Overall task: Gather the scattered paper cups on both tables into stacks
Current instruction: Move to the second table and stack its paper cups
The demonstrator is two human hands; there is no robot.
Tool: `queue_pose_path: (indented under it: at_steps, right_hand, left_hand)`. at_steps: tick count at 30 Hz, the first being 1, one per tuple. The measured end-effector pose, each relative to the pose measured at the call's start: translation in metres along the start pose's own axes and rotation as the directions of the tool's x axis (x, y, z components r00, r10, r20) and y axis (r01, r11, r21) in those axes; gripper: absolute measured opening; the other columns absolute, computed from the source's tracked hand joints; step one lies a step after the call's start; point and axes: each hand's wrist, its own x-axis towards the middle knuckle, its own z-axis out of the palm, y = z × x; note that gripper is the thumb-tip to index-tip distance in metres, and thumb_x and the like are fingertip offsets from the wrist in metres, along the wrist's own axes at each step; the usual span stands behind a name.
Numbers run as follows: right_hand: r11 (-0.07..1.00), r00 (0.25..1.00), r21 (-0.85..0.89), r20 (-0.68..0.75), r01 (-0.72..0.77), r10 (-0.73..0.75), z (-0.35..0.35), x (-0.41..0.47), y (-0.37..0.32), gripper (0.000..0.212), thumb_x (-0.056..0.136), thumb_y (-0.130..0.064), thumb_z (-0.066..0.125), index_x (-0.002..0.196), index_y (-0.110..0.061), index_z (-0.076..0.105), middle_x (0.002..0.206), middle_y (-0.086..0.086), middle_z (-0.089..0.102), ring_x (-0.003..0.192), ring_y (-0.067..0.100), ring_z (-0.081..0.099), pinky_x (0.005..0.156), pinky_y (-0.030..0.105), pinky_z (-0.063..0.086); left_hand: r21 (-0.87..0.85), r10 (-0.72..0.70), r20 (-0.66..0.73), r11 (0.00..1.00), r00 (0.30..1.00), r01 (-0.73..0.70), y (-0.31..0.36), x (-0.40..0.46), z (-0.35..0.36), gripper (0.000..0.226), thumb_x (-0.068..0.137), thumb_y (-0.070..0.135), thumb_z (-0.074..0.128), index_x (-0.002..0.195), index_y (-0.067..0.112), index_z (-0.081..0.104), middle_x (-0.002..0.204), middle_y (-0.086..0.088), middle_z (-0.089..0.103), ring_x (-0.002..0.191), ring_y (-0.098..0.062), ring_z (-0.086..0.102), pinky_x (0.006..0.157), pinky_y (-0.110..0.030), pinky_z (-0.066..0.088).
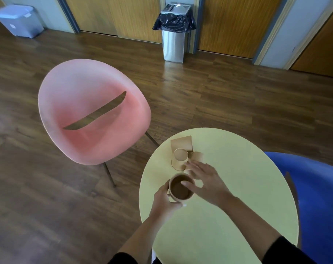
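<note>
No readable brand, label or writing anywhere; only a small pale sticker on the grey lidded bin (19, 20), too blurred to read.

On the round table (238, 216), smooth matte pale yellow-green top: plain brown kraft paper cups, tapered, with rolled rims. Held cup (181, 188) upright at the table's left edge, mouth up, dark brown inside, gripped round its wall by the left hand (166, 199), fingers curled about it. What looks like another cup rim showing just beneath it; cannot tell how many nested there. Right hand (203, 181) spread flat and relaxed just right of the held cup, fingers straight, motion-blurred, fingertips over the rim and reaching toward the far cluster; holding nothing that shows.

Farther across the table from the held cup: an upside-down cup (180, 159), flat round base up; behind it a cup lying on its side (181, 143); right of the upside-down one another tipped cup (198, 157), partly hidden by the fingers.

Left of the table: pink moulded shell chair (91, 111), frosted plastic, curved slot in the back, thin metal legs. Right of the table: glossy blue chair (319, 197). Beyond the table: square brushed-steel bin (174, 44) with crinkled black liner, on dark wood-plank floor (238, 96).
</note>
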Motion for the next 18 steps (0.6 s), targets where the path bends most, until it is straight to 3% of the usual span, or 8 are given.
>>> queue_pose_path:
  at_steps: [3, 6, 9, 14, 18]
  right_hand:
    - [0.984, 0.982, 0.065, -0.074, -0.167, 0.171, -0.012, 0.02, 0.018, 0.071, 0.082, -0.05, 0.064, 0.141, -0.023, 0.034, 0.148, -0.007, 0.033, 0.134, 0.014, 0.031, 0.109, 0.028, 0.023]
    - [0.961, 0.961, -0.007, 0.013, -0.277, 0.277, -0.014, 0.042, 0.042, 0.085, 0.078, -0.054, 0.066, 0.146, -0.023, 0.025, 0.154, -0.005, 0.022, 0.138, 0.017, 0.026, 0.111, 0.036, 0.025]
    - [0.95, 0.943, -0.084, 0.126, -0.3, 0.309, -0.007, 0.059, 0.063, 0.094, 0.075, -0.054, 0.07, 0.148, -0.025, 0.019, 0.158, -0.005, 0.012, 0.143, 0.016, 0.017, 0.113, 0.04, 0.024]
    - [0.94, 0.902, -0.041, 0.27, -0.338, 0.337, 0.003, 0.074, 0.079, 0.101, 0.063, -0.051, 0.08, 0.145, -0.026, 0.027, 0.157, -0.002, 0.014, 0.142, 0.02, 0.02, 0.112, 0.045, 0.026]
    - [0.933, 0.895, -0.002, 0.279, -0.361, 0.347, 0.011, 0.076, 0.085, 0.097, 0.066, -0.04, 0.082, 0.144, -0.02, 0.029, 0.154, 0.001, 0.02, 0.139, 0.02, 0.025, 0.111, 0.036, 0.027]
  left_hand:
    - [0.031, -0.016, -0.033, 0.999, 0.999, 0.017, -0.004, 0.004, -0.007, 0.067, 0.05, 0.013, 0.089, 0.098, 0.047, 0.057, 0.094, 0.016, 0.069, 0.086, -0.001, 0.064, 0.072, -0.007, 0.046]
    - [0.043, -0.026, -0.039, 0.999, 0.999, 0.028, -0.004, 0.006, -0.012, 0.067, 0.051, 0.012, 0.09, 0.094, 0.05, 0.054, 0.092, 0.018, 0.067, 0.084, 0.002, 0.062, 0.07, -0.006, 0.047]
    - [0.041, -0.034, -0.033, 0.999, 0.999, 0.035, -0.005, 0.008, -0.013, 0.068, 0.051, 0.012, 0.089, 0.095, 0.05, 0.054, 0.093, 0.018, 0.068, 0.083, 0.002, 0.063, 0.069, -0.006, 0.046]
    - [0.033, -0.03, -0.034, 0.999, 0.999, 0.031, -0.008, 0.01, -0.013, 0.071, 0.05, 0.011, 0.089, 0.098, 0.051, 0.055, 0.095, 0.019, 0.069, 0.083, 0.011, 0.061, 0.071, -0.004, 0.045]
    - [0.032, -0.031, -0.028, 0.999, 0.999, 0.032, -0.01, 0.011, -0.013, 0.07, 0.048, 0.016, 0.089, 0.102, 0.047, 0.057, 0.097, 0.014, 0.069, 0.085, 0.001, 0.064, 0.072, -0.009, 0.047]
